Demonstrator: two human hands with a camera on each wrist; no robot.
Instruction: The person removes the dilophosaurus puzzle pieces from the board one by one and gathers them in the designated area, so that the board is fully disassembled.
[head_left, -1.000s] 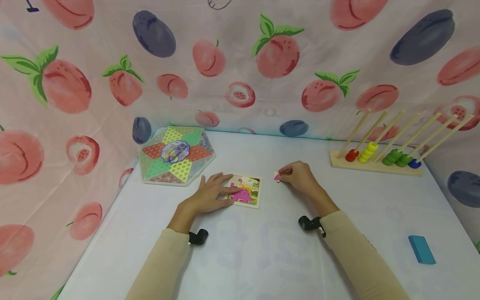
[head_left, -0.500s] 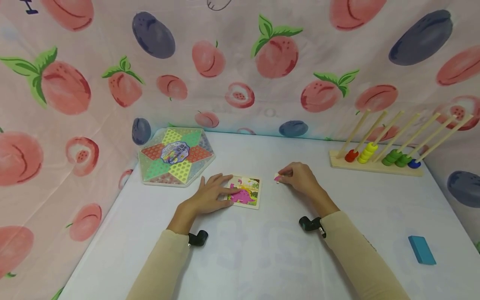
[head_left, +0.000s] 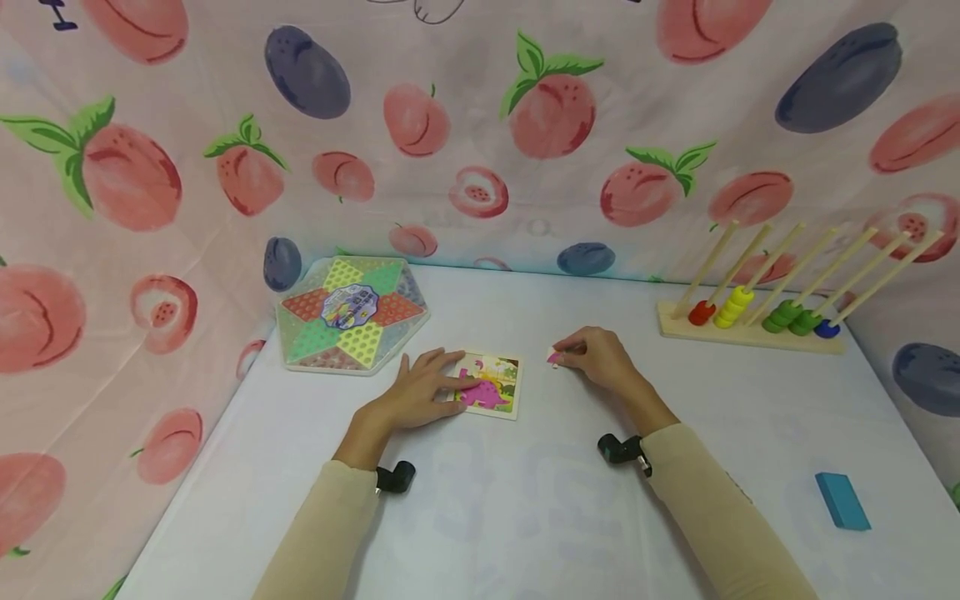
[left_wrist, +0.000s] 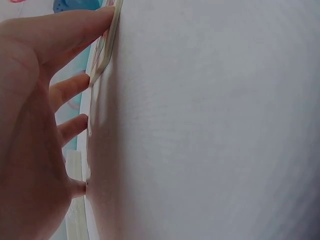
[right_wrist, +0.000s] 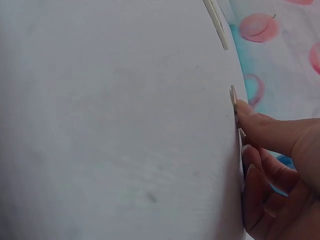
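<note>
A small square dinosaur jigsaw puzzle (head_left: 491, 396) in a pale wooden frame lies mid-table, a pink dinosaur on its picture. My left hand (head_left: 420, 390) rests on its left side with fingers spread; in the left wrist view the thumb (left_wrist: 75, 32) lies on the frame's edge (left_wrist: 107, 55). To the right of the puzzle, my right hand (head_left: 600, 358) pinches a small pink-and-white puzzle piece (head_left: 553, 357) between thumb and fingers. From the right wrist view the piece (right_wrist: 233, 95) shows edge-on at the thumb tip, close over the white table.
A hexagonal Chinese checkers board (head_left: 352, 312) lies at the back left. At the back right stands a wooden bead rack (head_left: 750, 332) with upright rods and coloured beads. A blue block (head_left: 843, 500) lies on the right. Fruit-patterned cloth (head_left: 480, 125) hangs behind the table.
Both hands stay in nearly the same place, the left on the puzzle and the right pinching the piece. The piece's tilt in the fingers shifts slightly.
</note>
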